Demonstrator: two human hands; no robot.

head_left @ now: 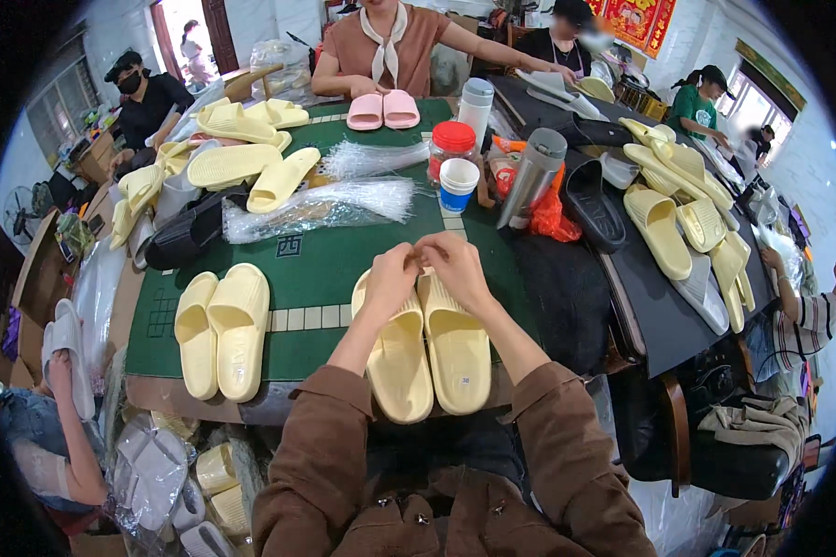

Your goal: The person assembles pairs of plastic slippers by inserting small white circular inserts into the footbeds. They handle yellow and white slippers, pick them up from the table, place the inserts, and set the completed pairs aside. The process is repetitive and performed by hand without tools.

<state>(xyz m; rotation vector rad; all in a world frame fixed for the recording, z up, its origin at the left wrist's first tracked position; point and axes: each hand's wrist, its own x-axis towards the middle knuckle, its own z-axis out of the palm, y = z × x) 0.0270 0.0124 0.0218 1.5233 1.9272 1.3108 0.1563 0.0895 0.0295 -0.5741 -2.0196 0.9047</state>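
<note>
A pair of pale yellow slide slippers lies in front of me at the table's near edge, toes away from me. Over their straps, my left hand and my right hand meet with fingertips pinched close together. Whatever is between the fingers is hidden or too small to make out. To the left rests a second yellow pair, side by side. Beyond my hands are bundles of thin clear plastic strips, partly in a clear bag.
A white-and-blue cup, a red-lidded jar and a steel tumbler stand right of centre. Yellow slippers pile up at left and right. Across the green table, a person touches pink slippers; others work around.
</note>
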